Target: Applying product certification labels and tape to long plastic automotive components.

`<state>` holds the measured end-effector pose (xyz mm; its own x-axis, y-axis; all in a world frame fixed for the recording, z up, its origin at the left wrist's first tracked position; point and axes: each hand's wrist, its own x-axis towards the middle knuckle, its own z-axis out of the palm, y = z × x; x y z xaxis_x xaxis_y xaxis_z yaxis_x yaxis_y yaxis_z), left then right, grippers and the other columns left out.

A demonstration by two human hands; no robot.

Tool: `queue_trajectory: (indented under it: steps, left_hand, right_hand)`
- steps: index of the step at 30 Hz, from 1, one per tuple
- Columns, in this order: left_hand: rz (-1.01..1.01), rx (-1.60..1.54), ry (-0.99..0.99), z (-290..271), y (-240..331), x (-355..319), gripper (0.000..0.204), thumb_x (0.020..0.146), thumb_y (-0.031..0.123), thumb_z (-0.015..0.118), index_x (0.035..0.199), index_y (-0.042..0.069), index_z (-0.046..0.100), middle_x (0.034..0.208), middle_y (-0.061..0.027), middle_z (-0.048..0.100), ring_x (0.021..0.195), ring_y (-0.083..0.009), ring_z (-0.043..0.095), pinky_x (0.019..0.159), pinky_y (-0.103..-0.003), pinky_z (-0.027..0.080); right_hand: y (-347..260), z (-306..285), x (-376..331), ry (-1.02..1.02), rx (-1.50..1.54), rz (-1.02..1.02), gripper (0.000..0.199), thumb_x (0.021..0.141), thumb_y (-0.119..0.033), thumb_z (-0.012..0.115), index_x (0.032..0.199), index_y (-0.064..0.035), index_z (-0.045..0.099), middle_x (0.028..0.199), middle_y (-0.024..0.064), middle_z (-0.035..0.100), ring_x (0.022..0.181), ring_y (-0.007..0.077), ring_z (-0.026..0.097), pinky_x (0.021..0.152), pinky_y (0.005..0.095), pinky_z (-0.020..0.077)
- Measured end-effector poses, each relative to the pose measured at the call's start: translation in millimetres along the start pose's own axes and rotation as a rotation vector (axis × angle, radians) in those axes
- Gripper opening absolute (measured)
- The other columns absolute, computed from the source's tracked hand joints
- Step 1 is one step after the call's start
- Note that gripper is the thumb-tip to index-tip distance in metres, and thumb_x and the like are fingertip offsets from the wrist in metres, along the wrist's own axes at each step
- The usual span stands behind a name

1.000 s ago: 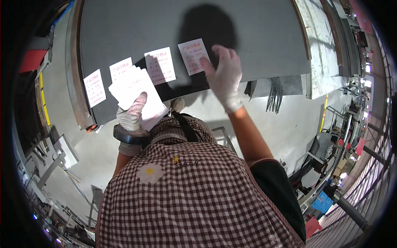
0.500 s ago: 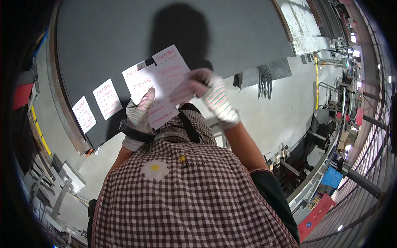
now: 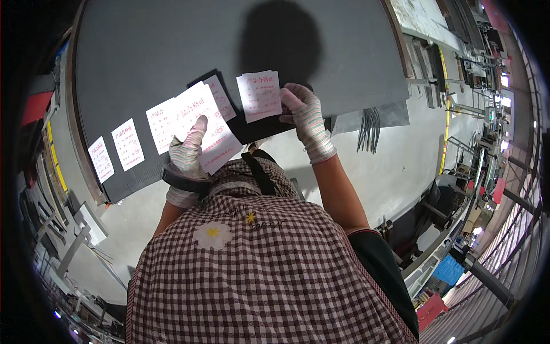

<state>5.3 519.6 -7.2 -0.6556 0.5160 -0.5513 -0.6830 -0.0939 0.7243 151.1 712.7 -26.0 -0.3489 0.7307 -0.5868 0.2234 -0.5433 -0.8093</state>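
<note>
My left hand (image 3: 188,150), in a striped knit glove, is closed on a few white paper slips with red print (image 3: 215,133), its thumb pressed on top. Another printed slip (image 3: 160,121) shows beside the held ones, and one more (image 3: 221,97) sticks out behind them. My right hand (image 3: 306,117), gloved alike, has its fingertips closed at the right edge of a small overlapping set of paper slips (image 3: 259,96). Those slips are over the near edge of the dark tabletop (image 3: 172,40). Two single slips, one outer (image 3: 101,159) and one inner (image 3: 128,144), lie at the table's left.
A brown frame (image 3: 73,109) edges the table's left side. Black strips (image 3: 369,131) lie on a grey sheet (image 3: 395,116) to the right. Racks and metal equipment (image 3: 441,246) line the right side, and a yellow floor line (image 3: 444,114) runs nearby.
My right hand has moved right, away from the left, and now has slips at its fingertips. The slips in my left hand show more fully. The view has shifted slightly.
</note>
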Motion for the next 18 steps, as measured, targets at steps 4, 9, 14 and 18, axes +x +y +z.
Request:
queue_trajectory:
  steps: [4, 9, 14, 18]
  left_hand:
    - [-0.025, 0.009, -0.052, 22.3, -11.1, 1.0, 0.034, 0.092, 0.018, 0.070, 0.122, 0.006, 0.060, 0.107, -0.0069, 0.067, 0.093, -0.0200, 0.067, 0.080, -0.039, 0.058]
    - [-0.055, -0.062, -0.054, 29.5, -10.2, 1.6, 0.032, 0.092, 0.012, 0.070, 0.122, 0.008, 0.062, 0.109, -0.0047, 0.067, 0.096, -0.0179, 0.066, 0.079, -0.036, 0.057]
    - [-0.065, -0.039, -0.054, 23.1, -14.7, 8.9, 0.031, 0.094, 0.015, 0.067, 0.123, 0.008, 0.060, 0.109, -0.0064, 0.067, 0.096, -0.0201, 0.067, 0.080, -0.039, 0.058]
    - [-0.114, -0.053, -0.115, 17.6, -25.0, 19.4, 0.032, 0.095, 0.022, 0.066, 0.123, 0.009, 0.059, 0.108, -0.0068, 0.067, 0.095, -0.0210, 0.067, 0.082, -0.040, 0.058]
  right_hand:
    - [0.0, -4.6, 7.9, -0.164, -0.207, -0.044, 0.033, 0.083, -0.014, 0.075, 0.110, 0.0030, 0.065, 0.080, 0.0038, 0.065, 0.065, 0.0100, 0.060, 0.055, 0.0237, 0.0500]
    - [7.1, -11.2, 19.8, -0.158, -0.274, -0.001, 0.020, 0.083, -0.015, 0.073, 0.096, -0.0003, 0.069, 0.081, 0.0054, 0.068, 0.065, 0.0129, 0.062, 0.057, 0.0293, 0.0504]
    - [16.8, -3.5, 20.8, 0.013, -0.533, -0.239, 0.032, 0.083, -0.026, 0.073, 0.108, -0.0064, 0.065, 0.099, 0.0126, 0.069, 0.090, 0.0282, 0.066, 0.081, 0.0384, 0.0526]
    - [-23.1, 13.8, 13.5, 0.096, -0.995, -0.646, 0.045, 0.078, -0.031, 0.078, 0.115, -0.0113, 0.062, 0.112, 0.0115, 0.063, 0.105, 0.0286, 0.061, 0.088, 0.0416, 0.0510]
